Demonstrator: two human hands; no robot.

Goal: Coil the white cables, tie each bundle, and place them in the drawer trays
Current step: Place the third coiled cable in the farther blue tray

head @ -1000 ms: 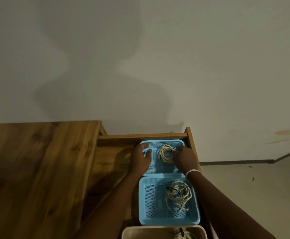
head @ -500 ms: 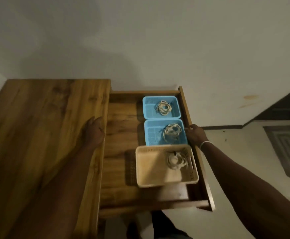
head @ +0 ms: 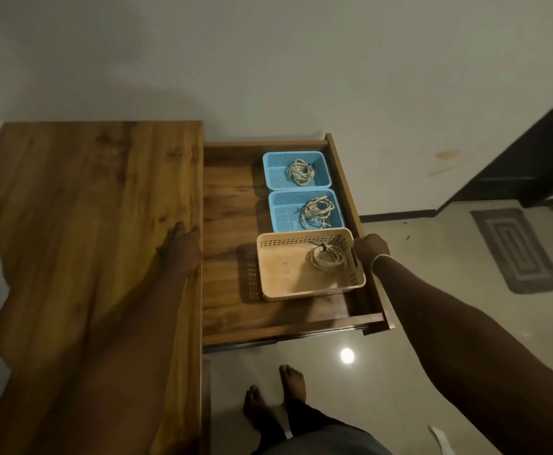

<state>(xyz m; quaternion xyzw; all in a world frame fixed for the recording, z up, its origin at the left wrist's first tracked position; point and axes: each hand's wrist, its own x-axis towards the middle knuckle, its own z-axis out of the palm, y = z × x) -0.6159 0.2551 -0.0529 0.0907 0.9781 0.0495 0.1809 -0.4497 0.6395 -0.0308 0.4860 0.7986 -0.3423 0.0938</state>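
Three tied cable bundles sit in three trays, and the open wooden drawer (head: 229, 290) looks ready to be pushed shut.

The right hand (head: 371, 249) rests on the drawer's right side rail, just beside the cream plastic tray (head: 288, 277); its fingers curl over the rail. The left hand (head: 180, 249) lies flat on the brown wooden worktop (head: 88, 208), fingers straight and close together. The drawer's long side runs away from the person. The far blue mesh tray (head: 275, 175) holds one white cable coil (head: 300, 172), the near blue mesh tray (head: 283, 215) holds a looser coil (head: 316, 211), and the cream tray holds a third coil (head: 327, 257).
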